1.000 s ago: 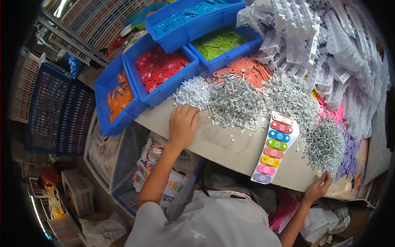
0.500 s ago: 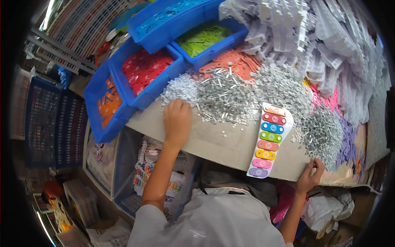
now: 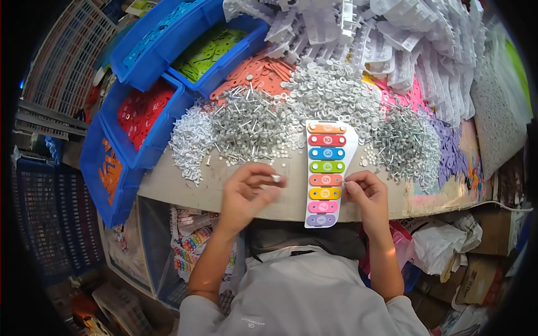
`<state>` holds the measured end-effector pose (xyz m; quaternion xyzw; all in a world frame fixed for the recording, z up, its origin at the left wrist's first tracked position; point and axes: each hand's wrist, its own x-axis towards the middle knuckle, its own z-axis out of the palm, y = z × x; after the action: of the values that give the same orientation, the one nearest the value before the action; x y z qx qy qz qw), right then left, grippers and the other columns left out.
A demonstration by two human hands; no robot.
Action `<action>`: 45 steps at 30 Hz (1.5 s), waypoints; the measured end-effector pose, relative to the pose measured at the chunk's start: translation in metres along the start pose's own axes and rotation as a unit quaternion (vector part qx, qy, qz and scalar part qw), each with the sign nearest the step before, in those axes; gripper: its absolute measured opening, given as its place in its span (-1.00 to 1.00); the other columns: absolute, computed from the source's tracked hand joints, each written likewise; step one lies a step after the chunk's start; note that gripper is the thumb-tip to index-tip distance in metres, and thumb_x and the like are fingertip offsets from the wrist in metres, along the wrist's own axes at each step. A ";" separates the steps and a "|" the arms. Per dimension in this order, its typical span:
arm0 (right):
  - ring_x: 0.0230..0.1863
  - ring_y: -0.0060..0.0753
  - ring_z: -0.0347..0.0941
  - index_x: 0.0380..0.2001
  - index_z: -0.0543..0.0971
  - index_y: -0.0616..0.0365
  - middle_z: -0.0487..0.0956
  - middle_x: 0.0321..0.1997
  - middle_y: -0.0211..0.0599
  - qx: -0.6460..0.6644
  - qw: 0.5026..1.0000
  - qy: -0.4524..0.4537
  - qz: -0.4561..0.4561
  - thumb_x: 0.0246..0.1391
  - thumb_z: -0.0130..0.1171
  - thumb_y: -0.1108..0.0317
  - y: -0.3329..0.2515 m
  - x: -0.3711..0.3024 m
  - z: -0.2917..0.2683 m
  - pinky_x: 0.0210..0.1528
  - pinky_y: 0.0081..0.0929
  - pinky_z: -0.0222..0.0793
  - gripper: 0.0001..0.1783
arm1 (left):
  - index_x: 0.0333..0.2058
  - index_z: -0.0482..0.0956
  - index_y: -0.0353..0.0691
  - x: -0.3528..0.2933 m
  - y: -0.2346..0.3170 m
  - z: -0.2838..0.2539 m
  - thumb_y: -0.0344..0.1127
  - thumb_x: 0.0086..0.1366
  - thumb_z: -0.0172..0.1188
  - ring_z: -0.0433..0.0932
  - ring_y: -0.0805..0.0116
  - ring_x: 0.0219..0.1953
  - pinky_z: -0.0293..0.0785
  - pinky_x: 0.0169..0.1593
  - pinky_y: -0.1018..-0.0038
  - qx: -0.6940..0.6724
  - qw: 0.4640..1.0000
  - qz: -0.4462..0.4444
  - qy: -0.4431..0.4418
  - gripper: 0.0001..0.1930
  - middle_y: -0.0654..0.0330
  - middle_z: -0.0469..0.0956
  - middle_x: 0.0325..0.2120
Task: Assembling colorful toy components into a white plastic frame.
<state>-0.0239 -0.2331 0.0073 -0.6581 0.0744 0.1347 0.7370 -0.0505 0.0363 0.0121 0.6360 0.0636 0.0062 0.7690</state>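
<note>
A toy xylophone (image 3: 348, 147) with a white base and a column of coloured metal bars lies on the table in front of me. White caps sit at the ends of its upper bars; the lower bars show small holes. Just left of it, my left hand (image 3: 249, 193) is raised with curled fingers, pinching a small white piece (image 3: 275, 178). My right hand (image 3: 368, 197) is at the other side, thumb and forefinger pressed together by the right end of the coral bar (image 3: 326, 180). What those fingertips hold is too small to make out.
Beyond lie heaps of small white pegs (image 3: 190, 134), metal pins (image 3: 246, 123), white washers (image 3: 328, 92) and more pins (image 3: 406, 140). Blue bins (image 3: 185, 106) with coloured bars stand at the left. White plastic bases (image 3: 392, 45) are piled at the back, with purple bars (image 3: 448, 143) at right.
My left hand has come from the white peg heap to beside the xylophone. My right hand has moved from the right-hand pin heap to the coral bar. The head view has shifted.
</note>
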 end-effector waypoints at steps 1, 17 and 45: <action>-0.37 -0.66 0.48 -0.21 0.60 0.25 0.61 -0.38 -0.44 0.000 1.000 -0.001 0.001 0.26 0.24 0.40 0.001 0.002 0.000 -0.27 -0.63 0.40 -0.87 | -0.08 0.55 -0.31 -0.001 -0.003 0.009 -0.49 0.36 0.26 0.70 0.46 -0.22 0.56 -0.28 0.59 -0.063 0.997 0.001 -0.053 -0.81 0.18 0.69 -0.29; -0.73 -0.68 0.32 -0.32 0.44 0.18 0.48 -0.66 -0.48 -0.069 0.991 -0.038 0.111 0.28 0.29 0.26 0.005 0.016 -0.003 -0.69 -0.67 0.15 -0.73 | -0.19 0.57 -0.39 0.031 -0.037 0.037 -0.40 0.40 0.23 0.57 0.53 -0.57 0.41 -0.57 0.69 -0.133 0.952 -0.221 -0.164 -0.86 0.11 0.65 -0.46; -0.69 -0.68 0.31 -0.32 0.54 0.24 0.50 -0.56 -0.47 -0.097 0.975 -0.115 0.163 0.40 0.13 0.16 0.002 0.026 -0.004 -0.64 -0.63 0.24 -0.66 | 0.30 0.23 -0.23 0.070 -0.051 0.044 -0.09 0.21 0.51 0.45 0.65 -0.55 0.32 -0.54 0.64 -0.052 0.936 -0.199 -0.285 -0.18 0.23 0.61 -0.21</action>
<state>0.0009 -0.2343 -0.0023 -0.6855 0.0825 0.3344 0.6415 0.0202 -0.0100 -0.0361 0.5447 -0.0336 -0.3252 0.7723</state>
